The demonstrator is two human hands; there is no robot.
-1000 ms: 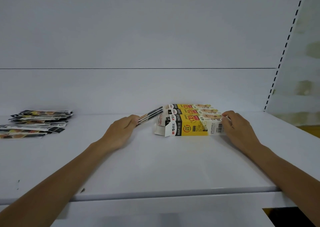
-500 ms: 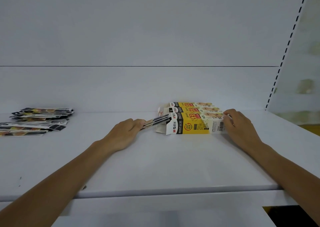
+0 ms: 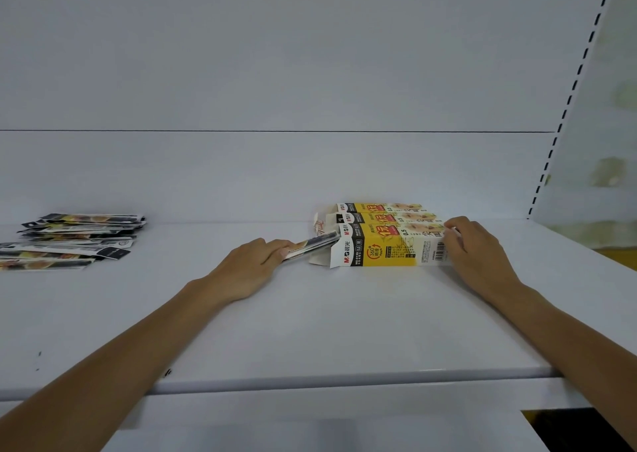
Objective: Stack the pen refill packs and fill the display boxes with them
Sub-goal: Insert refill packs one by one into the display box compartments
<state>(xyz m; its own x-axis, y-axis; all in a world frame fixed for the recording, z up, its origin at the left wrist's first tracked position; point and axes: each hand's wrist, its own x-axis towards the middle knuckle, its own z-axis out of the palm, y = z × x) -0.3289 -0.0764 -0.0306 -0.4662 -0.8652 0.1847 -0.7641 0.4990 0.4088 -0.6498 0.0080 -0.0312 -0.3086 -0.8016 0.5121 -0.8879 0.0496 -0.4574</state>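
Because the nearest display box (image 3: 386, 250) lies on its side, flap end open leftward, the left grip (image 3: 253, 263) pinches a flat bundle of refill packs (image 3: 315, 246) level with the shelf (image 3: 310, 331), tips at the mouth. The right grip (image 3: 474, 250) curls round the closed end, bracing it, I judge, against sliding. Spare packs (image 3: 74, 239) lie well apart, far left.

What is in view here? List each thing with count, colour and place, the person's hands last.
Display boxes: three, yellow, black and white, side by side, shelf's middle right.
Held refill packs: small bundle, black and white, at nearest box's open left end.
Loose refill packs: one pile, mostly black, shelf's far left.
Shelf: one, white.
Slotted upright: one, white, far right.
Left hand: grips held refill packs.
Right hand: holds nearest box's right end.
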